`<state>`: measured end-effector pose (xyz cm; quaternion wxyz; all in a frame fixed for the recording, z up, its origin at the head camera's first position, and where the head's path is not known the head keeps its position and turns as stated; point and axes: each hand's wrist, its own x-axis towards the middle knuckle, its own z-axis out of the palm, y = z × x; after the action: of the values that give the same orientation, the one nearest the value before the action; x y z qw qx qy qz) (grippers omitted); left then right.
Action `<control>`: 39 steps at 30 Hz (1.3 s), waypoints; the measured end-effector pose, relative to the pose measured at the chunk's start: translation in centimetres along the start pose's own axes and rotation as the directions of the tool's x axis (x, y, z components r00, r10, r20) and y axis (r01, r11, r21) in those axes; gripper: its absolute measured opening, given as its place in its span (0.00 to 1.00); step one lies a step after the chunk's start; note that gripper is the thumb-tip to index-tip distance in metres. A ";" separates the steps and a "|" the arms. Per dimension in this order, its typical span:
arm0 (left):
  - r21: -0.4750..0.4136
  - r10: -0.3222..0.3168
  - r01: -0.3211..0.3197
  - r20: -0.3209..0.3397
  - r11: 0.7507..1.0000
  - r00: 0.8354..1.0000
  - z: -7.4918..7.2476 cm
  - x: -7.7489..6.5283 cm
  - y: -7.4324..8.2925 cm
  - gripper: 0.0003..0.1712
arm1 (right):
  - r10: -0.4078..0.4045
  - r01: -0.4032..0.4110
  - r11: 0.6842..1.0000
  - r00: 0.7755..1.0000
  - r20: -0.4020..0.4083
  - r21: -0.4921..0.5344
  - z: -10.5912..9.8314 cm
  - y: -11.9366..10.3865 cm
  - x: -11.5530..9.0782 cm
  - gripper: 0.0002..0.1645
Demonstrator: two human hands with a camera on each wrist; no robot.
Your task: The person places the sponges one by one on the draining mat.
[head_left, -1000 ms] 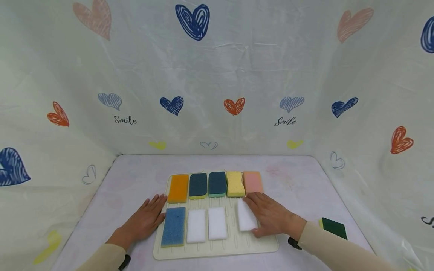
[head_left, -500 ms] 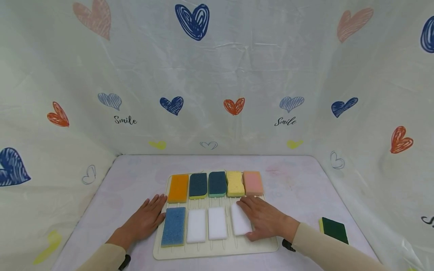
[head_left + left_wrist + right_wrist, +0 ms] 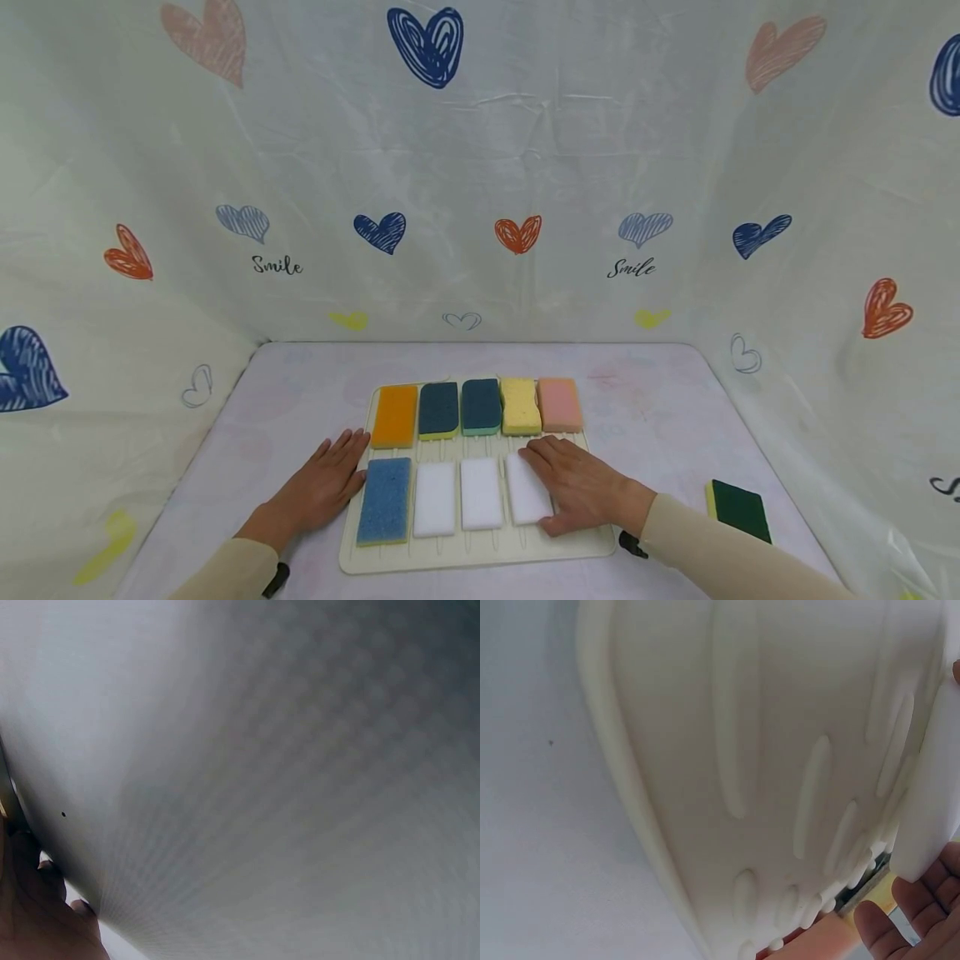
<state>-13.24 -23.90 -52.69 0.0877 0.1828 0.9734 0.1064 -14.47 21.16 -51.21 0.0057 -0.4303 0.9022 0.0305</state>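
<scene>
My right hand (image 3: 581, 486) holds a white sponge (image 3: 527, 492) by its ends, fingers at the far end and thumb at the near one. This sponge lies on the cream ribbed tray (image 3: 480, 560), just right of another white sponge (image 3: 481, 494). In the right wrist view, fingertips (image 3: 915, 900) meet one end of the held white sponge (image 3: 930, 795). My left hand (image 3: 318, 485) rests flat at the tray's left edge, fingers straight, beside a blue sponge (image 3: 384, 502). The left wrist view shows mostly a blurred pale surface and part of that hand (image 3: 49, 915).
Along the tray's back row lie an orange sponge (image 3: 393, 417), two dark-topped sponges (image 3: 438, 408), a yellow one and a pink sponge (image 3: 559, 406). A further white sponge (image 3: 434, 500) lies in the front row. A green-and-yellow sponge (image 3: 741, 510) lies on the table at right, partly behind the right sleeve.
My right hand has moved left with the white sponge, bringing it close to its white neighbour. The left hand has stayed in place.
</scene>
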 end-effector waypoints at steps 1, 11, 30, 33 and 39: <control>-0.001 -0.001 0.001 0.001 1.000 1.000 0.0 0.0 0.0 0.38 | -0.002 0.002 1.000 1.000 -0.002 -0.001 0.1 0.0 0.0 0.57; 0.002 -0.007 0.007 0.005 1.000 1.000 0.1 0.1 -0.1 0.38 | 0.015 -0.015 1.000 1.000 0.022 -0.004 0.2 0.0 0.3 0.58; -0.003 -0.013 0.013 0.009 1.000 1.000 0.2 0.2 -0.1 0.38 | 0.038 -0.039 0.999 0.997 0.073 0.018 0.5 -0.1 0.4 0.58; -0.007 -0.020 0.020 0.017 1.000 1.000 0.3 0.2 -0.1 0.38 | 0.039 -0.041 0.999 0.997 0.072 0.019 0.6 -0.1 0.4 0.58; -0.017 -0.022 0.023 0.016 1.000 1.000 0.4 0.1 -0.2 0.39 | 0.040 -0.042 0.999 0.996 0.080 0.016 0.7 -0.1 0.4 0.59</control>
<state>-13.35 -24.00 -53.12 0.0980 0.1719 0.9738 0.1122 -14.68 20.79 -51.97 0.0449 -0.4100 0.9101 0.0397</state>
